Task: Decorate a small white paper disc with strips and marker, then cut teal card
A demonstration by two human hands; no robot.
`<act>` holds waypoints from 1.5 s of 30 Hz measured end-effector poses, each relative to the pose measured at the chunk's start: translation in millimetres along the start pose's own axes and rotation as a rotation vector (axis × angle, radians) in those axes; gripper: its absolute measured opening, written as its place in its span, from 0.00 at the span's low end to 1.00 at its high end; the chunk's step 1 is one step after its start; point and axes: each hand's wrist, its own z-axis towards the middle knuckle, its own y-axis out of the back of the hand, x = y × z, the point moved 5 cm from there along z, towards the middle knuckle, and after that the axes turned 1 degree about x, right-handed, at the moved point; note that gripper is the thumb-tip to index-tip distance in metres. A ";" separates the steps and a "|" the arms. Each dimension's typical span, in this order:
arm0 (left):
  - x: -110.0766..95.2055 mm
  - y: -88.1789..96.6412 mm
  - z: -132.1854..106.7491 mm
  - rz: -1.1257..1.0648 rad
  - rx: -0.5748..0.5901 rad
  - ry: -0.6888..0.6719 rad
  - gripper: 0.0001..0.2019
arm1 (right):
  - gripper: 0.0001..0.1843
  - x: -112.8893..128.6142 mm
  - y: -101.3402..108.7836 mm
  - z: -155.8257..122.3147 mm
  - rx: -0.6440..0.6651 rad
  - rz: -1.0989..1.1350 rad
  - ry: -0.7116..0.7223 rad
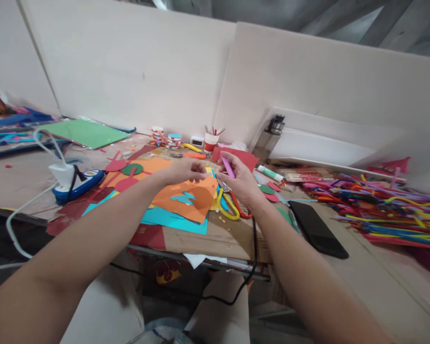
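My left hand (186,171) pinches the top edge of an orange paper sheet (186,200) that has blue cut-outs lying on it. My right hand (238,180) is closed round a pink stick-like thing (228,167), perhaps a pen or glue stick. Both hands hover close together over the desk. Just under the right hand lie scissors with yellow handles (227,206) and a red-handled pair (244,212). Turquoise paper (172,220) lies beneath the orange sheet.
A black phone (317,229) lies right of my right arm. A heap of coloured pipe cleaners (383,205) fills the right side. A white charger on a blue device (71,180), green paper (86,133), a red cup (211,141), a glue stick (270,173), a bottle (268,138) stand around.
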 end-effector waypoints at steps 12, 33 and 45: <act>23.0 21.7 11.9 -0.393 -0.325 -0.019 0.15 | 0.15 15.5 -5.7 -10.1 -0.052 0.112 -0.095; 5.7 15.8 6.2 -0.299 -0.200 -0.102 0.11 | 0.10 8.3 -2.1 -8.7 -0.087 0.093 -0.157; -3.7 10.6 1.4 -0.315 -0.156 -0.110 0.09 | 0.15 6.8 4.2 -6.7 -0.105 0.119 -0.135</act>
